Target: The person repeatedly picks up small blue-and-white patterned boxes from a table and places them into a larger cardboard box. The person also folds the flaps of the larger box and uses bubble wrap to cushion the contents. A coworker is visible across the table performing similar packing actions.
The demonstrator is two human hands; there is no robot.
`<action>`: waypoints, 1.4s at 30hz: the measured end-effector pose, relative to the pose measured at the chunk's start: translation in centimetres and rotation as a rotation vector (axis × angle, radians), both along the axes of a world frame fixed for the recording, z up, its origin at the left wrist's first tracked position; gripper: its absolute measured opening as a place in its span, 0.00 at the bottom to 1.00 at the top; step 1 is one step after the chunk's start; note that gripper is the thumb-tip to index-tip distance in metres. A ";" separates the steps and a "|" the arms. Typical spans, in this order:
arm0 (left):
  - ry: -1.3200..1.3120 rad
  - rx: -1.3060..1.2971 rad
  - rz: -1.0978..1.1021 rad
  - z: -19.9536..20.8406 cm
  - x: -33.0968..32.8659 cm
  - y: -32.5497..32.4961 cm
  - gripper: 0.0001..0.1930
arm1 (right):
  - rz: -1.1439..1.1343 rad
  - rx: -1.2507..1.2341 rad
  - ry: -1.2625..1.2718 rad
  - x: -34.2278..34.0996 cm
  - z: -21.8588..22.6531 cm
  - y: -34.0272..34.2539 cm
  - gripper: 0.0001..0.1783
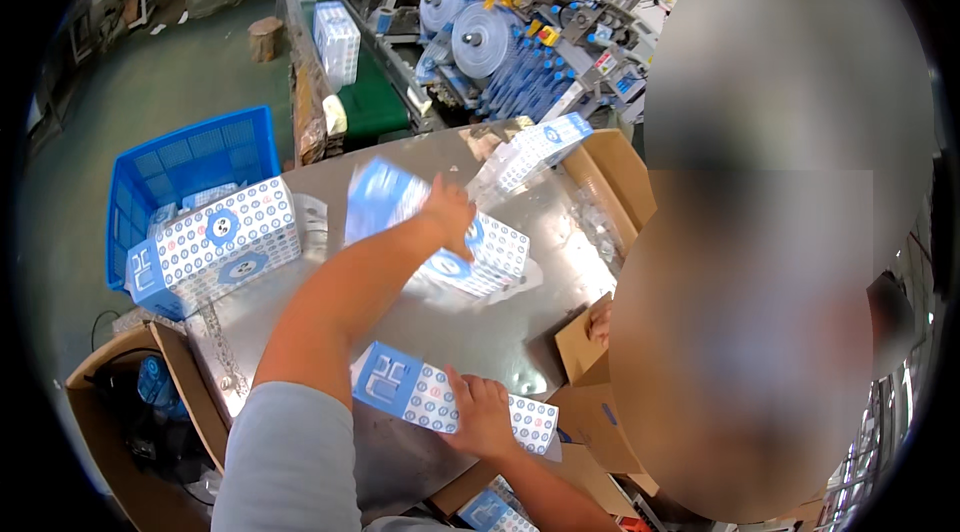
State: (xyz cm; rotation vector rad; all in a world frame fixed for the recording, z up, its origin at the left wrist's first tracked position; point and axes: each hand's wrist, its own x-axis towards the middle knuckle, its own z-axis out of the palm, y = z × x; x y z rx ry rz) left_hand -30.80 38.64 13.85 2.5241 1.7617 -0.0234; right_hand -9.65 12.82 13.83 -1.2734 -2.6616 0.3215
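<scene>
My left hand (448, 217) reaches over the metal table and is closed on a soft-looking blue-and-white pack (497, 257), its far left end smeared by motion. Nearer to me, my right hand (482, 414) grips the top of a long blue-and-white pack (425, 396) with a dotted print and a blue end. At the table's left edge lies a third such pack (232, 229) with a panda face on it. Another pack (545, 147) rests tilted near the far edge, against an open carton.
A blue plastic crate (190, 147) holding packs stands at the left. Open cartons (170, 372) (615, 182) flank the table. Another person's hand (600, 320) touches a carton flap at right. Beyond, a green conveyor (375, 112) carries packs beside a machine with film rolls (482, 38).
</scene>
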 end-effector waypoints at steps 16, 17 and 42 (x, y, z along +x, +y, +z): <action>-2.254 -1.406 0.447 0.3 6.2 -22.5 0.24 | -0.577 -0.565 2.245 27.4 10.3 -19.2 0.43; -2.327 -1.413 0.416 1.0 8.3 -24.4 0.23 | -0.475 -0.602 2.289 29.0 10.3 -21.3 0.50; 0.005 -0.471 -1.005 -15.4 29.1 -40.1 0.41 | -0.414 0.311 0.618 33.1 9.1 -29.1 0.49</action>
